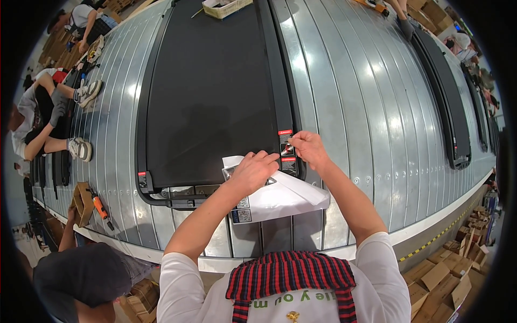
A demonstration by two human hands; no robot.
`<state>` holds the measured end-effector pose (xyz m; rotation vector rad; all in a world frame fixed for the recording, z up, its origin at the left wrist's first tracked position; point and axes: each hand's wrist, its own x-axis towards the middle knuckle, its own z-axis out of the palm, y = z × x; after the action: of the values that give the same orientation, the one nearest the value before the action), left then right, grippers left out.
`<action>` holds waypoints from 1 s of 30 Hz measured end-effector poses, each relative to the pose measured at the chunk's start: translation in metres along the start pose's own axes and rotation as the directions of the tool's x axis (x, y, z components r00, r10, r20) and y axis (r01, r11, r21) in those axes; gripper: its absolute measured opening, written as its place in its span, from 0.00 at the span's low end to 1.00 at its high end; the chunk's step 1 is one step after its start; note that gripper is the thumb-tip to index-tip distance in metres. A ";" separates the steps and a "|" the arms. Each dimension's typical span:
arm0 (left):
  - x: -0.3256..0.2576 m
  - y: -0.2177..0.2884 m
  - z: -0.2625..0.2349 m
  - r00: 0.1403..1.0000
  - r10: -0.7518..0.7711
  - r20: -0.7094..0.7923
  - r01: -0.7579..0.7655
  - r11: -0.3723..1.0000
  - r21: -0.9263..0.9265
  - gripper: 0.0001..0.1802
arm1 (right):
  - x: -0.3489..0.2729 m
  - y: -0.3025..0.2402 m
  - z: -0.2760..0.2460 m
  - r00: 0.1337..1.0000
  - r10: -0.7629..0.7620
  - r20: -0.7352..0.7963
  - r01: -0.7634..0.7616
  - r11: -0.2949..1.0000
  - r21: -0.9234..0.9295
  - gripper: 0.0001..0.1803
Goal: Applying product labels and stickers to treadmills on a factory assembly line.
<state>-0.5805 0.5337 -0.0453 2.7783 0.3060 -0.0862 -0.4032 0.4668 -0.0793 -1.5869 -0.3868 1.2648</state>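
A long black treadmill deck with a dark frame lies on the metal slats in front of me. On its right rail, near the close end, is a red and black warning label, with another red-topped label just below. My right hand is closed in a pinch at the upper label's right edge. Over the near right corner of the deck, my left hand grips white sticker sheets, its fingertips reaching toward the labels. The sheets overhang the deck's near edge, and printed squares show beneath my left wrist.
A white tray rests on the deck's far end. Another black deck lies to the right. At left are an orange power screwdriver, a cardboard box and seated people. Open cartons stand beyond the table edge at lower right.
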 end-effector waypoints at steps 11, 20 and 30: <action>0.001 -0.001 0.004 0.998 0.026 -0.053 -0.025 1.000 0.016 0.08 | -0.002 -0.005 -0.005 0.995 0.084 0.062 -0.089 0.993 0.081 0.06; 0.001 0.000 0.003 0.998 0.030 -0.053 -0.029 0.999 0.031 0.08 | -0.001 -0.005 -0.002 0.997 0.059 0.043 -0.060 0.998 0.016 0.07; 0.005 0.003 0.002 0.999 0.036 -0.023 -0.036 0.999 0.018 0.09 | 0.004 0.004 -0.002 1.000 0.022 -0.008 -0.022 1.000 -0.002 0.06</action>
<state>-0.5748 0.5310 -0.0470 2.8030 0.2623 -0.0477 -0.4015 0.4674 -0.0856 -1.6020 -0.3667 1.2750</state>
